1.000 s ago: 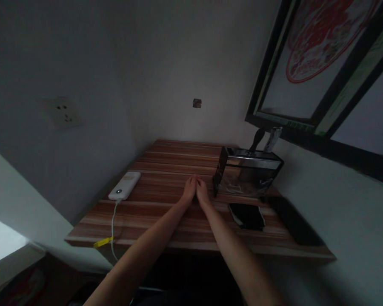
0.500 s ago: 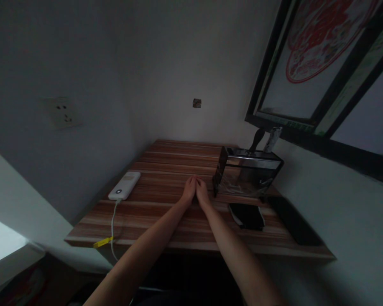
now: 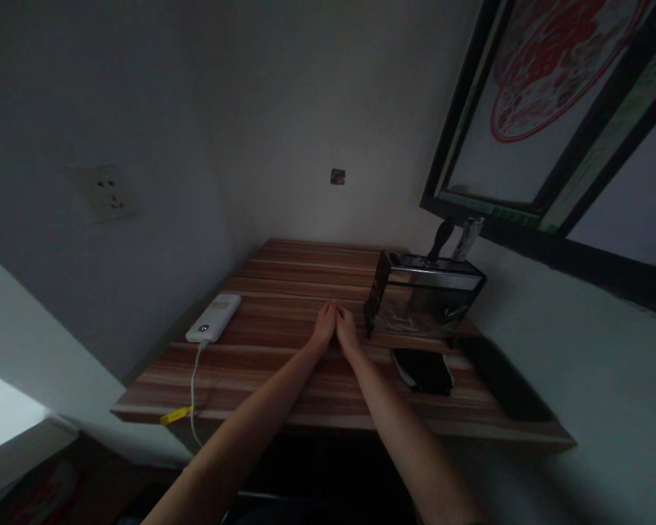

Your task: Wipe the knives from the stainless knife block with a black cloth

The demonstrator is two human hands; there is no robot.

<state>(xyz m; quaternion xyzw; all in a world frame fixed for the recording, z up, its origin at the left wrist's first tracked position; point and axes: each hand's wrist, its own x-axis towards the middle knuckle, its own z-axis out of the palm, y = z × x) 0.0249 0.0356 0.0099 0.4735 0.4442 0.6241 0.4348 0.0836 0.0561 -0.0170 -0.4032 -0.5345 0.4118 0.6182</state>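
Two bare hands meet on the bench [image 3: 300, 273], the left hand [image 3: 323, 326] and the right hand [image 3: 348, 328] side by side with their fingers [image 3: 330, 309] touching at the far end. No object shows in either; whether the fingers are curled or straight, or cover something small, cannot be told in this dim light.

Nearest to them stands a see-through knife holder [image 3: 393, 306], upright, directly to the right of the right hand and apart from it. Its long axis runs left to right, so its narrow end faces the hands. A black handle [image 3: 442, 237] and a pale, mottled handle [image 3: 469, 238] rise from its top, farther right than that end. The right hand is clearly the nearer one.

A flat black pouch [image 3: 423, 372] lies in front of the holder, to the right of the right forearm and closer to the person than the fingers. Farther right lies a dark slab [image 3: 503, 380], slanting away. On the opposite side, well apart from the left hand, sits a white power bank [image 3: 214, 319].
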